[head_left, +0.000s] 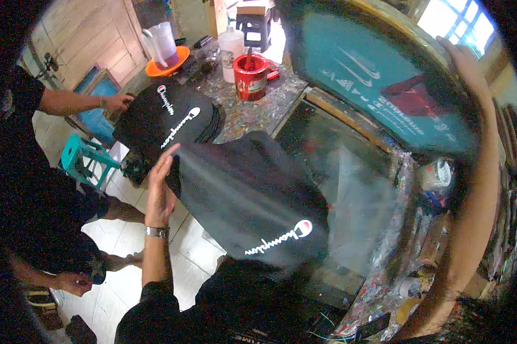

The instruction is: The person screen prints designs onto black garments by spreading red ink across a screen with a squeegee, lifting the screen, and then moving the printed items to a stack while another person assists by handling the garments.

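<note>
My left hand [162,183] grips the edge of a loose black fabric piece [241,180] with a white-and-red printed logo, which stretches across the front of the printing station and hides part of it. At the upper right my right hand [459,60] holds the wooden frame of a raised teal printing screen [339,54]. Beneath the screen lies a dark printing board [296,129], partly under the fabric. Just beyond my left hand is a stack of black printed pieces [144,123], with a co-worker's hand [118,102] at its far edge.
A red paint bucket [251,86], a pale plastic bottle [230,46] and an orange basin [166,67] stand on the paint-spattered table [287,86]. A white can [436,175] is at right. A co-worker [23,143] in dark clothing and a teal stool [75,152] are at left.
</note>
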### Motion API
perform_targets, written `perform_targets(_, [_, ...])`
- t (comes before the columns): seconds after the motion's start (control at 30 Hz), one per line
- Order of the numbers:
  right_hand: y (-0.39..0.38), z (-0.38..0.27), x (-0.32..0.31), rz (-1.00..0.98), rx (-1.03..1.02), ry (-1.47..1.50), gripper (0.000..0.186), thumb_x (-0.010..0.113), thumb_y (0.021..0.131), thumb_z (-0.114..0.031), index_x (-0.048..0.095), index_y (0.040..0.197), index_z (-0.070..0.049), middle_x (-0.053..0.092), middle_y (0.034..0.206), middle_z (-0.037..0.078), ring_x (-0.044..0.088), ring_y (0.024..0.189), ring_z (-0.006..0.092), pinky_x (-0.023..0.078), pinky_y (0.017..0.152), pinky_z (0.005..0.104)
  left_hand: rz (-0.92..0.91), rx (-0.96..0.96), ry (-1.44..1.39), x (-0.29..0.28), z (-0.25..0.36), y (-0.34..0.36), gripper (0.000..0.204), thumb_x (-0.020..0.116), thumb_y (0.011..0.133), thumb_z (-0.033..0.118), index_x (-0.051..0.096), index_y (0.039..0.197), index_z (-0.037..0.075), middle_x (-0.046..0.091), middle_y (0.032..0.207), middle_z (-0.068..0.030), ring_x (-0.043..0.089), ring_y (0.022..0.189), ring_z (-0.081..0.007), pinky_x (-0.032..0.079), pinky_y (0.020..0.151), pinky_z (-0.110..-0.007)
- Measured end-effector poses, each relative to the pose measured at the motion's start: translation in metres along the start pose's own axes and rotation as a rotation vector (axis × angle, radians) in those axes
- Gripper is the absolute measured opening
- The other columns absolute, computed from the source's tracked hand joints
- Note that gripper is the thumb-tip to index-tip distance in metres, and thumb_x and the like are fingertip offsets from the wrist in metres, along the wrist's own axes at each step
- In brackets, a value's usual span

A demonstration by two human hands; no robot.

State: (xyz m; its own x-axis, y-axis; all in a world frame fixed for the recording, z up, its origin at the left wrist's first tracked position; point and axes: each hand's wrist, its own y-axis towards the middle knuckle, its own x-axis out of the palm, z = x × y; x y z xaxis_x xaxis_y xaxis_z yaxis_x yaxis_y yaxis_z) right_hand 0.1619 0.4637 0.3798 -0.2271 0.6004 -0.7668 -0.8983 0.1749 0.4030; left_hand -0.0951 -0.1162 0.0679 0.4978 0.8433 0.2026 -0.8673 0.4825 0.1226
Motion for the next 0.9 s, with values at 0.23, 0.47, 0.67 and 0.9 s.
perform_targets(0.23, [-0.012,0.019,0.011,-0.051,0.373,0.220,0.045,0.049,0.099,-0.028,0.057,0.134,-0.002,0.062,0.119,0.030,0.057,0.117,0.0381,0.040,0.105,0.0423,-0.112,-0.043,0.595,-0.023,-0.058,-0.052,0.048,0.056,0.094,0.006,0.056,0.142,0.004,0.061,0.139,-0.0151,0.057,0.128,-0.0276,0.039,0.114,-0.038])
perform_targets(0.47, [-0.015,0.099,0.058,0.070,0.488,0.603,0.044,0.048,0.099,-0.028,0.059,0.130,0.000,0.062,0.119,0.028,0.055,0.117,0.0367,0.039,0.105,0.0424,-0.356,0.069,0.164,0.055,-0.022,0.043,0.044,0.051,0.093,0.003,0.060,0.136,0.002,0.067,0.125,-0.0188,0.063,0.113,-0.0291,0.047,0.105,-0.038])
perform_targets(0.67, [-0.004,0.036,0.036,-0.161,0.425,0.140,0.045,0.043,0.102,-0.017,0.053,0.146,-0.013,0.058,0.130,0.020,0.050,0.125,0.0321,0.035,0.112,0.0407,0.013,0.187,-0.067,-0.024,0.048,0.106,0.041,0.055,0.088,0.001,0.060,0.129,0.001,0.066,0.123,-0.0160,0.063,0.112,-0.0290,0.051,0.101,-0.041])
perform_targets(0.9, [-0.022,-0.004,0.028,0.067,0.456,0.420,0.056,0.046,0.103,-0.046,0.059,0.136,-0.003,0.059,0.131,0.023,0.055,0.122,0.0294,0.039,0.107,0.0412,0.282,0.617,1.005,-0.035,0.000,0.077,0.057,0.058,0.095,0.036,0.050,0.144,0.009,0.039,0.151,-0.0204,0.032,0.140,-0.0417,0.026,0.116,-0.056])
